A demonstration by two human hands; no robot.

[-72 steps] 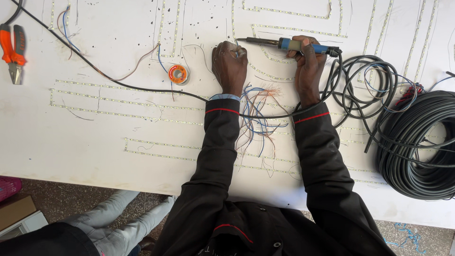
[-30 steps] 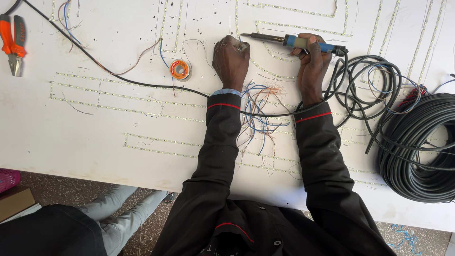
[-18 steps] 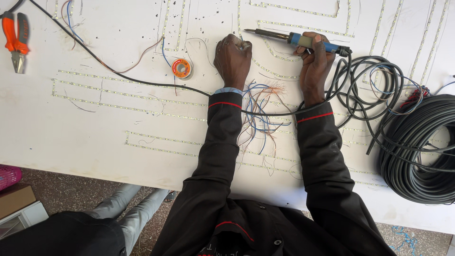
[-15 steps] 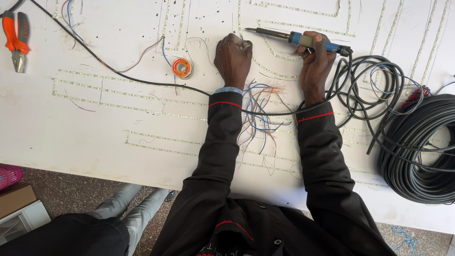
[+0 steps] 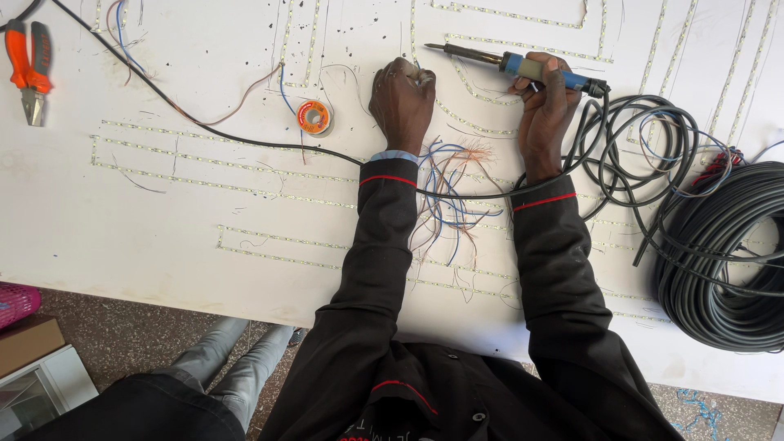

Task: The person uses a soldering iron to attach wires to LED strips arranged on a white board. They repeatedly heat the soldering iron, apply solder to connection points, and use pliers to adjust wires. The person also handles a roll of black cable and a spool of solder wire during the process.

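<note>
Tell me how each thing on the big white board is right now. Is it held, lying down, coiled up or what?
Soldering iron: held in the right hand, tip off the board, pointing toward the left hand.
Solder spool: lying flat, untouched.
Pliers: lying at the far left, jaws shut.
Thick black cable: coiled at the right.
Loose thin wires: tangled between the sleeves.
Light strips: lying flat in rows, unlit.

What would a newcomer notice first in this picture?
At top centre, the right hand holds a blue-handled soldering iron, its tip pointing at the left hand pressed on the white board. A big coil of black cable fills the right edge; orange-handled pliers lie top left.
</note>
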